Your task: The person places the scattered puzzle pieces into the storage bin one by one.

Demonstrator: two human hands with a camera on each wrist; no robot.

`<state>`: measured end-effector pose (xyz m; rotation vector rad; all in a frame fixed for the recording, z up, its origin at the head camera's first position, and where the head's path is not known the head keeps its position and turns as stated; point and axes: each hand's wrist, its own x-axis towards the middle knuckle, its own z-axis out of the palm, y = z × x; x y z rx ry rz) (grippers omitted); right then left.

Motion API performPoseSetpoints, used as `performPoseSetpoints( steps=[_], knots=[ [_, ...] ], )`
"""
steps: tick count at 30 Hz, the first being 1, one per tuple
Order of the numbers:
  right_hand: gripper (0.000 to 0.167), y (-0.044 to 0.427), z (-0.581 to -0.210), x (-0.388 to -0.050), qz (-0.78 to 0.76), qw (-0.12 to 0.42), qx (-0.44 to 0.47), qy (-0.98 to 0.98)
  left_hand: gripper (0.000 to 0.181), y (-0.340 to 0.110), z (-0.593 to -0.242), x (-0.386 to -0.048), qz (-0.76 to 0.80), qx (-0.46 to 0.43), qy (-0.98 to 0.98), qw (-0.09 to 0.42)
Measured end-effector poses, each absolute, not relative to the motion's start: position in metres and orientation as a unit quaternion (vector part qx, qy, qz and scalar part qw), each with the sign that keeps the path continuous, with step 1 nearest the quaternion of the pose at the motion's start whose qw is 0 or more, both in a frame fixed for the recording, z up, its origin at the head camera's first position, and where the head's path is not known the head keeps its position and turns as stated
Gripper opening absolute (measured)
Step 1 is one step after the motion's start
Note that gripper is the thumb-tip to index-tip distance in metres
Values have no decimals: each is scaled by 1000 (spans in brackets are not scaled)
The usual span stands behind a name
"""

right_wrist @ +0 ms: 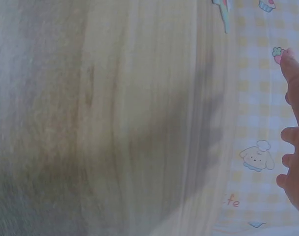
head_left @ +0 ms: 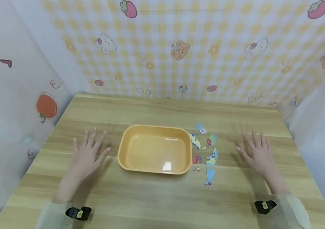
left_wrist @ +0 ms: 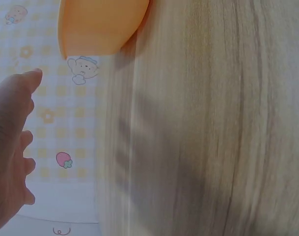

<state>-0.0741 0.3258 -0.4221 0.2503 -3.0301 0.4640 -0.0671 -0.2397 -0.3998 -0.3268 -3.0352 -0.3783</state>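
Observation:
My left hand (head_left: 86, 156) hovers over the table left of a yellow-orange tray (head_left: 154, 149), fingers spread and holding nothing. On the far side, my right hand (head_left: 259, 156) is likewise spread, with nothing in it. Between the tray and the right hand lie several small printed cut-out pieces: a light blue strip (head_left: 209, 177), a blue and yellow piece (head_left: 212, 157), a red piece (head_left: 197, 158), a green and red piece (head_left: 211, 140) and a long yellow and blue one (head_left: 197, 142). In the left wrist view the tray (left_wrist: 102, 24) shows only its end.
The wooden table (head_left: 151, 203) runs back to a yellow-checked cloth wall (head_left: 197, 73) with cartoon prints. A white printed wall (head_left: 13, 95) stands at the left and another white wall (head_left: 322, 117) at the right. Black bands (head_left: 78, 213) sit on both wrists.

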Motion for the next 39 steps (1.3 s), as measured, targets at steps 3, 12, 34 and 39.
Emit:
performPoseSetpoints(
  steps=[3, 12, 34, 39],
  knots=[
    [62, 324, -422, -74, 158, 27, 79, -984, 61, -240, -399, -67, -125, -108, -986, 34],
    [59, 312, -424, -84, 181, 34, 75, -980, 62, -238, -394, -69, -153, -112, -981, 30],
    [57, 298, -424, -95, 249, 22, 20, -968, 72, -229, -400, -71, -367, -73, -927, -36],
    [57, 294, -426, -99, 278, 3, 3, -961, 77, -227, -403, -72, -447, -57, -889, -78]
  ],
)
